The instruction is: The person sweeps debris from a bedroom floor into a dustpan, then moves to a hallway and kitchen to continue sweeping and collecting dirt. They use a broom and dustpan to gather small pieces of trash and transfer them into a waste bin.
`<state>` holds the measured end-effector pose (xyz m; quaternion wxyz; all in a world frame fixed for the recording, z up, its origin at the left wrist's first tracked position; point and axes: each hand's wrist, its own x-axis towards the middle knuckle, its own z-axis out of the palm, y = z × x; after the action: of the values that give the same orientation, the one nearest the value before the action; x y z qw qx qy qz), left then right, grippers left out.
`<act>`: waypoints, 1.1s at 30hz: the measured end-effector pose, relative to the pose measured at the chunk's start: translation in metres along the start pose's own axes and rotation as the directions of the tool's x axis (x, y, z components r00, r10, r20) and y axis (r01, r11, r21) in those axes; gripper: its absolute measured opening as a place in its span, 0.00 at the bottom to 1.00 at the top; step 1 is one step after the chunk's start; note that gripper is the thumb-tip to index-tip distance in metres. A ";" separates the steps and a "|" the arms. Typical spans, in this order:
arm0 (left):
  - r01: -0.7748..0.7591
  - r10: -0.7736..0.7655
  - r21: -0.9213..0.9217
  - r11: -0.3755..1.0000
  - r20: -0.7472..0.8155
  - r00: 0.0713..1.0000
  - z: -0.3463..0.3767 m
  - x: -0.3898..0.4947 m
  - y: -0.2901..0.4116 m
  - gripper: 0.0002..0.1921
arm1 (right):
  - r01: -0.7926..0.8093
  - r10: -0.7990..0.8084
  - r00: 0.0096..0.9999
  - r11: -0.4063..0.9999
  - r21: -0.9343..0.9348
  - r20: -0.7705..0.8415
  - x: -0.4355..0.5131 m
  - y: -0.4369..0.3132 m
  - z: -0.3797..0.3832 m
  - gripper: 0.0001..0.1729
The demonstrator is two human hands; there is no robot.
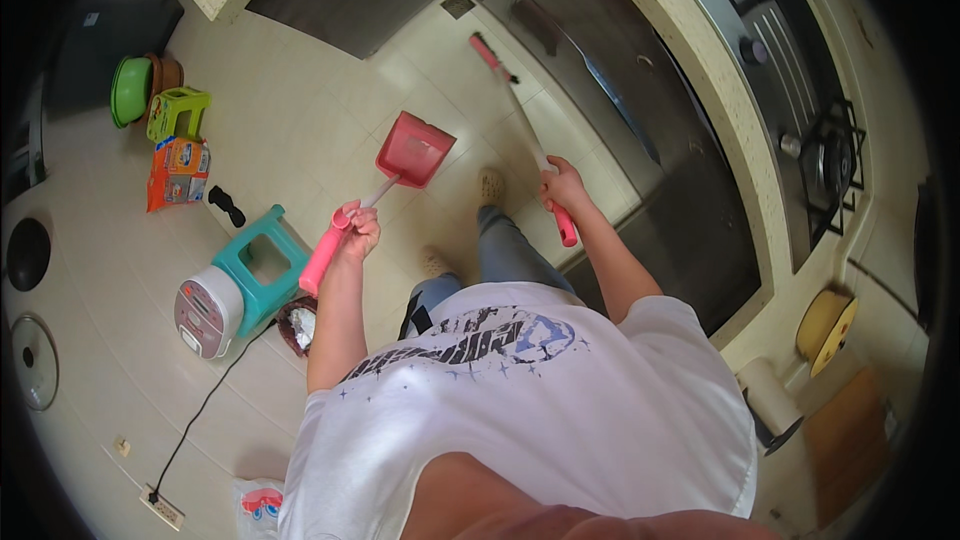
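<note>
My left hand point(360, 232) grips the upper handle of a pink long-handled dustpan point(416, 150), whose pan hangs low in front of my legs. I cannot tell whether the pan touches the floor. In my right hand point(564, 184) is the handle of a broom point(529, 124) with a pink grip end. The broom's pink head point(491, 56) with dark bristles is out ahead, close to the base of the dark cabinets, and looks slightly blurred. Dustpan and broom head are apart. Pale tiles point(337, 105) lie beneath both.
To the left, a rice cooker point(210, 313) sits on a teal stool point(262, 262), its cord running to a power strip point(161, 508). Beyond are an orange package point(178, 172), a green stool point(178, 111) and a green basin point(130, 90). Right stand dark cabinets point(592, 82) beneath a gas stove point(780, 82).
</note>
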<state>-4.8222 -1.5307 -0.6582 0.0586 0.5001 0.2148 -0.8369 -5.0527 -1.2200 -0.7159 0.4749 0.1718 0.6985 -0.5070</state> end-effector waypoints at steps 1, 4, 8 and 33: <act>-0.021 0.021 -0.020 1.000 -0.020 1.000 0.008 0.005 -0.001 0.11 | 0.056 -0.056 0.997 0.998 -0.012 0.049 0.010 -0.002 -0.003 0.29; -0.107 0.108 0.011 0.994 -0.072 0.992 0.033 0.023 -0.006 0.10 | 0.216 -0.239 0.971 0.855 -0.471 0.010 0.062 -0.028 0.009 0.28; -0.165 0.166 0.055 0.985 -0.002 0.986 0.063 0.042 -0.002 0.06 | 0.001 -0.008 1.000 0.841 -0.540 -0.010 0.063 -0.047 0.029 0.27; -0.443 0.449 -0.081 0.893 0.080 0.890 0.096 0.028 0.055 0.10 | 0.497 0.216 0.860 -0.560 -0.663 0.462 0.187 -0.144 0.152 0.13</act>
<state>-4.8973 -1.6168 -0.6597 0.2744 0.4931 0.1163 -0.8173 -5.1740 -1.4594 -0.7990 0.4082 -0.5601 0.6653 0.2775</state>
